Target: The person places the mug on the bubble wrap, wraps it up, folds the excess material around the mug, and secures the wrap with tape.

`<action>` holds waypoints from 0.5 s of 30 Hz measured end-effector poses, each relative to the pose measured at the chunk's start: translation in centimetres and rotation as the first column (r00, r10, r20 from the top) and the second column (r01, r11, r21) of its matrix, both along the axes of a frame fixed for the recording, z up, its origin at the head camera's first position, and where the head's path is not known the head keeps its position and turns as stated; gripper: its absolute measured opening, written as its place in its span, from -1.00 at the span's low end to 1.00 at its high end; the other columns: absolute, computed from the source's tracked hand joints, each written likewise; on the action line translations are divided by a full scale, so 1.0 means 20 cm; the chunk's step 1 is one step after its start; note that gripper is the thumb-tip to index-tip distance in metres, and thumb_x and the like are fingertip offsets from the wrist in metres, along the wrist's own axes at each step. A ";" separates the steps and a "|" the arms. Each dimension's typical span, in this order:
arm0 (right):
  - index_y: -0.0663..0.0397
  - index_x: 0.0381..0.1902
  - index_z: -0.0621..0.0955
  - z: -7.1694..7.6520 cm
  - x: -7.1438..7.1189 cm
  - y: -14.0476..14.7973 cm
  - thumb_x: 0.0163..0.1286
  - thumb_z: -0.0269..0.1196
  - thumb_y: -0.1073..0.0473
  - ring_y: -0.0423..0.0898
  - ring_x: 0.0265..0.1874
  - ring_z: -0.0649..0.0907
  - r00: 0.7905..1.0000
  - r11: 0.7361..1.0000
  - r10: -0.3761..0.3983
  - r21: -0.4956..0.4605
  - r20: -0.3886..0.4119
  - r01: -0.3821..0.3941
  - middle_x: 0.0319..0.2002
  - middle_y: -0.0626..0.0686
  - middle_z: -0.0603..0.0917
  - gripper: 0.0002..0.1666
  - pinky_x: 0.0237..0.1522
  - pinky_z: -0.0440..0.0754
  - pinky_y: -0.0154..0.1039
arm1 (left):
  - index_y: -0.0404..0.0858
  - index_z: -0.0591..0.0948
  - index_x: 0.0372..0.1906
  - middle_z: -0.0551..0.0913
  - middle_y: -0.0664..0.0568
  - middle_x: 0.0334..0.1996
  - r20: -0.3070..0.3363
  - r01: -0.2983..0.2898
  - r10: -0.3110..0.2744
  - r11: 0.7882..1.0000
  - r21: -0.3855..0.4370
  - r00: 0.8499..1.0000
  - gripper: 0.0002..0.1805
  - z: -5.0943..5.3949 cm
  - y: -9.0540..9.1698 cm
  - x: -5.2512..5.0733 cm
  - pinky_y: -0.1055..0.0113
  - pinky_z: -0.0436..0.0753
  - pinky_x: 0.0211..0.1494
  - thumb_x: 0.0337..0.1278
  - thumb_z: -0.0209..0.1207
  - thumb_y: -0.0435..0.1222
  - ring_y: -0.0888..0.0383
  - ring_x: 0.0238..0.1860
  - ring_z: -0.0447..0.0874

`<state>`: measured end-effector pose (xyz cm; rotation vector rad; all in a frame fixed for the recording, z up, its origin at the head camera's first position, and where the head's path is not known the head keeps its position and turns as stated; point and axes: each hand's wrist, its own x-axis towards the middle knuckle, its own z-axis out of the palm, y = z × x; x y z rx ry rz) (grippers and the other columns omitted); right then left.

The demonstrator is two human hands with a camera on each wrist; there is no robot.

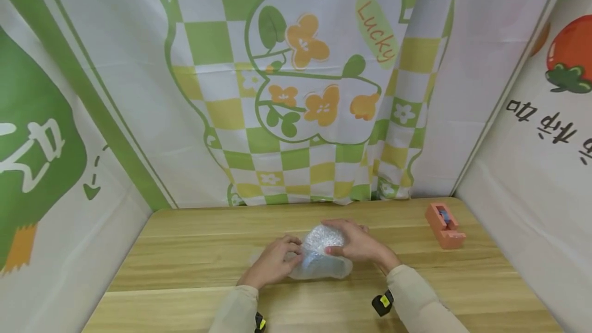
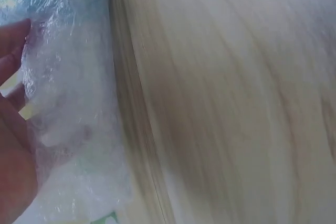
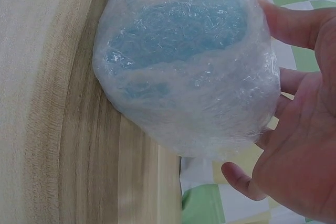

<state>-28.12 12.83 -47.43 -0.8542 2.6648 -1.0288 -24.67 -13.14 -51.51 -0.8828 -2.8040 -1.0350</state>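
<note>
Translucent, blue-tinged bubble-wrap bundle (image 1: 321,261), one, gripped between curled left hand (image 1: 275,262) and right hand (image 1: 359,243) on pale wood-grain tabletop (image 1: 185,266); open room left before one coral plastic tape dispenser (image 1: 447,239), near right edge

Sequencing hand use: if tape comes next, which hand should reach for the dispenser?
Probably the right hand: the tape dispenser sits to its right, nearer it than the left hand. Both hold the bubble-wrapped bundle, so the left, at the bundle's left end, could likely steady it.
</note>
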 end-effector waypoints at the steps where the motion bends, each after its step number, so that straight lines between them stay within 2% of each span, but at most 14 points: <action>1: 0.15 0.41 0.46 0.00 0.00 0.00 0.30 0.44 0.03 0.30 0.38 0.37 1.000 1.000 0.000 -0.001 0.002 0.000 0.37 0.20 0.48 -0.22 0.24 0.00 0.60 | -0.28 0.75 -0.22 0.62 -0.12 0.10 -0.012 -0.004 0.004 1.000 -0.012 1.000 -0.78 0.00 0.00 0.00 -0.06 0.57 0.19 0.42 0.18 -0.24 -0.13 0.12 0.61; 4: 0.15 0.40 0.47 0.00 0.00 0.00 0.30 0.44 0.04 0.29 0.38 0.38 1.000 1.000 -0.001 -0.005 0.001 0.001 0.37 0.21 0.49 -0.22 0.23 0.01 0.60 | -0.24 0.71 -0.31 0.63 -0.07 0.01 -0.030 -0.039 0.037 0.998 -0.044 0.999 -0.85 0.00 0.02 0.00 -0.01 0.61 0.11 0.36 0.22 -0.27 -0.08 0.04 0.63; 7: 0.16 0.40 0.47 0.00 0.00 0.00 0.29 0.45 0.05 0.29 0.38 0.38 1.000 1.000 -0.007 0.000 -0.004 0.007 0.37 0.20 0.49 -0.22 0.24 0.03 0.60 | -0.16 0.63 -0.31 0.61 -0.01 -0.06 -0.019 -0.137 0.136 0.986 -0.093 0.991 -0.84 -0.01 0.03 0.01 -0.12 0.58 0.05 0.31 0.26 -0.16 -0.07 -0.03 0.61; 9: 0.15 0.40 0.47 0.00 0.00 0.00 0.29 0.45 0.05 0.28 0.38 0.38 1.000 1.000 -0.010 0.002 -0.005 0.010 0.37 0.20 0.49 -0.22 0.24 0.02 0.61 | -0.11 0.57 -0.29 0.57 0.01 -0.11 0.000 -0.218 0.220 0.966 -0.138 0.975 -0.76 -0.01 0.03 0.01 -0.17 0.54 -0.03 0.28 0.28 -0.04 -0.07 -0.10 0.57; 11: 0.14 0.41 0.46 0.00 0.00 0.00 0.29 0.45 0.04 0.29 0.39 0.38 1.000 1.000 -0.008 0.005 -0.006 0.008 0.37 0.20 0.49 -0.22 0.25 0.01 0.61 | -0.06 0.52 -0.26 0.52 0.02 -0.16 0.030 -0.289 0.301 0.935 -0.203 0.953 -0.63 -0.02 0.02 0.02 -0.16 0.48 -0.08 0.24 0.26 0.14 -0.06 -0.15 0.51; 13: 0.14 0.41 0.46 0.00 0.00 0.00 0.29 0.44 0.03 0.29 0.39 0.37 1.000 1.000 -0.005 0.002 -0.007 0.005 0.38 0.20 0.48 -0.21 0.25 0.01 0.61 | -0.04 0.50 -0.28 0.49 0.00 -0.23 0.045 -0.331 0.354 0.908 -0.256 0.934 -0.53 -0.01 0.01 0.03 -0.13 0.44 -0.13 0.19 0.23 0.26 -0.06 -0.20 0.48; 15: 0.13 0.41 0.46 0.00 0.00 0.00 0.29 0.44 0.03 0.29 0.39 0.37 1.000 1.000 -0.002 -0.001 -0.007 0.002 0.38 0.20 0.48 -0.21 0.26 0.01 0.62 | -0.03 0.50 -0.32 0.48 0.00 -0.29 0.048 -0.345 0.376 0.889 -0.302 0.926 -0.47 -0.01 0.01 0.03 -0.11 0.43 -0.15 0.15 0.19 0.34 -0.05 -0.23 0.46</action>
